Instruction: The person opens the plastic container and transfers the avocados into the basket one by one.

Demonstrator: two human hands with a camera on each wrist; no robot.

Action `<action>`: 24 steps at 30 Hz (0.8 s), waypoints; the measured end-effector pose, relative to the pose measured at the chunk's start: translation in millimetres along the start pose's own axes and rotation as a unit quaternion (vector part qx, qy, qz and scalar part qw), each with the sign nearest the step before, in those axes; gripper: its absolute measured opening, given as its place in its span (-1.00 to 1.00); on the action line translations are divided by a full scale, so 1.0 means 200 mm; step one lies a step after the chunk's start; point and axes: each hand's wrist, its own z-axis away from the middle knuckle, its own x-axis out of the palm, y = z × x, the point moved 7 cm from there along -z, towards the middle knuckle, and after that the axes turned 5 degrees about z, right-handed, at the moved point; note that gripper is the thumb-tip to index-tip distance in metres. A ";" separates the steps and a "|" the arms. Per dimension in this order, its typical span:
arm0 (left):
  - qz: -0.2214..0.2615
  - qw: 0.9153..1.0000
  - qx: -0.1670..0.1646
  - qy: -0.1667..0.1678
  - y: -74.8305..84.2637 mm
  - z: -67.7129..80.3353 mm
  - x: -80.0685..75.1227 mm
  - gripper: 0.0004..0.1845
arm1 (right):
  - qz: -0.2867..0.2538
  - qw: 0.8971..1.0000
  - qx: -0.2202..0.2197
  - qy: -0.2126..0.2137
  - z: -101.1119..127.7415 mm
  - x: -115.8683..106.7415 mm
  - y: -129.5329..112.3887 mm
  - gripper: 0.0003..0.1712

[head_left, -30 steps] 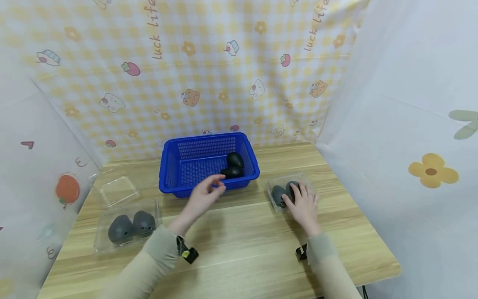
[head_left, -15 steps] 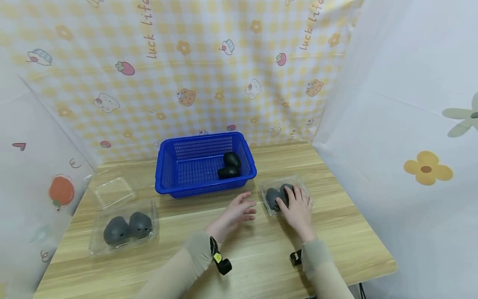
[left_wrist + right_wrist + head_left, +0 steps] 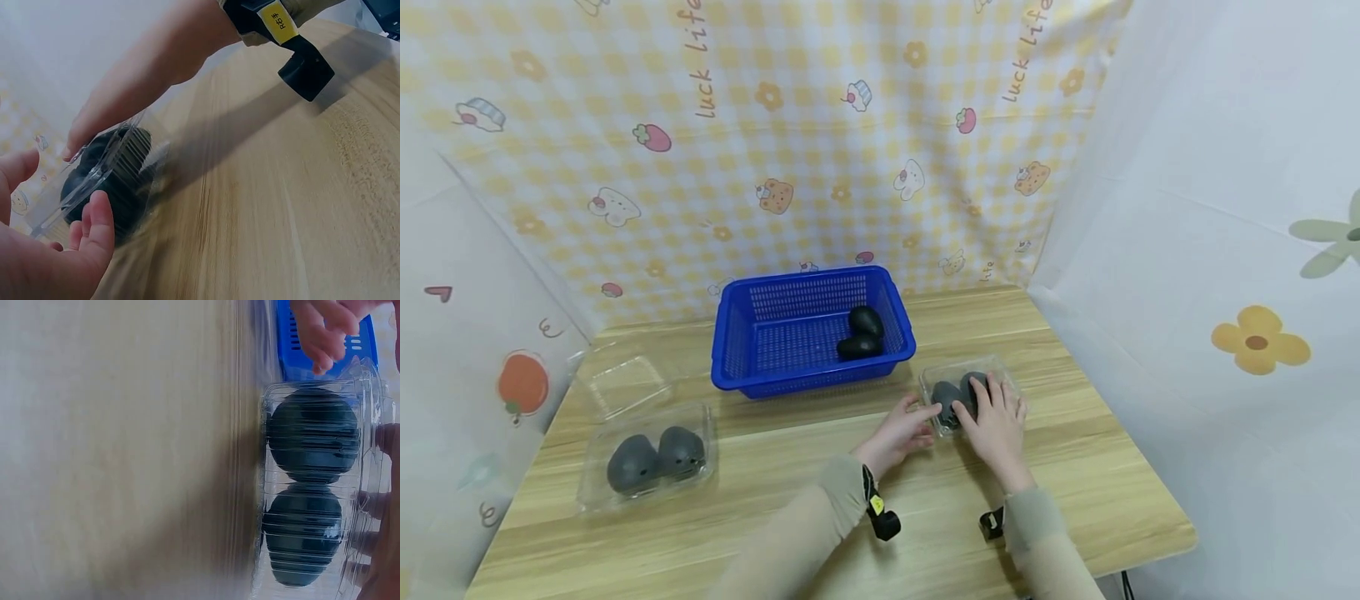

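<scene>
A clear plastic clamshell box (image 3: 927, 385) sits at the right of the table, its lid down over two dark avocados (image 3: 312, 434). My right hand (image 3: 996, 429) rests on the lid, fingers spread over the right-hand avocado. My left hand (image 3: 898, 433) is at the box's left side, thumb extended toward the near-left corner and fingers loosely bent. In the left wrist view the left fingers (image 3: 99, 225) overlap the box's side, with nothing gripped. The right wrist view shows both avocados side by side through the ribbed plastic wall.
A blue perforated basket (image 3: 808, 379) stands at the back middle, with two avocados (image 3: 860, 347) in its right end. On the left, another clear clamshell (image 3: 597, 467) holds two dark avocados (image 3: 633, 464), its lid (image 3: 628, 385) folded back. A patterned curtain (image 3: 835, 142) hangs behind.
My left hand has moved right, from in front of the basket to the clamshell's left side. My right hand stays on the lid. The head view has shifted slightly.
</scene>
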 end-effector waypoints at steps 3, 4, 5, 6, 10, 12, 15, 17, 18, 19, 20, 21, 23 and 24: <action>0.004 1.000 0.001 0.002 -0.01 -0.01 0.02 -0.09 | 0.000 1.000 0.001 0.000 0.00 0.00 0.00 -0.25; 0.004 1.000 0.001 0.005 -0.02 -0.02 0.02 -0.09 | 0.000 1.000 0.002 0.000 0.01 0.00 0.00 -0.25; 0.003 1.000 0.003 0.008 -0.02 -0.02 0.02 -0.09 | 0.000 1.000 0.002 -0.001 0.01 0.00 -0.01 -0.24; 0.003 1.000 0.002 0.012 -0.02 -0.02 0.03 -0.08 | 0.001 1.000 0.002 -0.003 0.01 0.01 -0.01 -0.23; -0.008 1.000 0.007 0.025 -0.02 -0.03 0.03 -0.09 | 0.006 1.000 0.003 -0.005 0.01 0.02 -0.01 -0.21; -0.010 0.999 0.010 0.030 -0.02 -0.03 0.02 -0.09 | 0.006 1.000 0.004 -0.005 0.02 0.02 -0.01 -0.21; -0.014 0.999 0.018 0.033 -0.02 -0.03 0.02 -0.09 | 0.003 1.000 0.003 0.000 0.02 0.02 -0.02 -0.23; -0.014 0.999 0.021 0.035 -0.02 -0.03 0.01 -0.09 | 0.000 1.000 0.002 0.004 0.02 0.02 -0.03 -0.24; -0.014 0.999 0.023 0.035 -0.01 -0.03 0.01 -0.10 | 0.000 1.000 0.002 0.006 0.02 0.01 -0.03 -0.25; -0.015 0.999 0.024 0.036 -0.01 -0.03 0.01 -0.10 | -0.001 1.000 0.000 0.008 0.03 0.01 -0.04 -0.26; -0.016 0.999 0.027 0.036 -0.01 -0.03 0.01 -0.10 | 0.000 1.000 0.000 0.009 0.03 0.01 -0.04 -0.26; -0.014 0.999 0.026 0.036 -0.01 -0.03 0.00 -0.10 | 0.001 1.000 0.000 0.009 0.03 0.01 -0.04 -0.26; -0.011 0.999 0.025 0.036 -0.01 -0.04 0.00 -0.10 | 0.004 1.000 0.000 0.006 0.03 0.01 -0.04 -0.26; -0.010 0.999 0.028 0.034 -0.01 -0.04 0.00 -0.10 | 0.004 1.000 0.001 0.004 0.03 0.01 -0.04 -0.25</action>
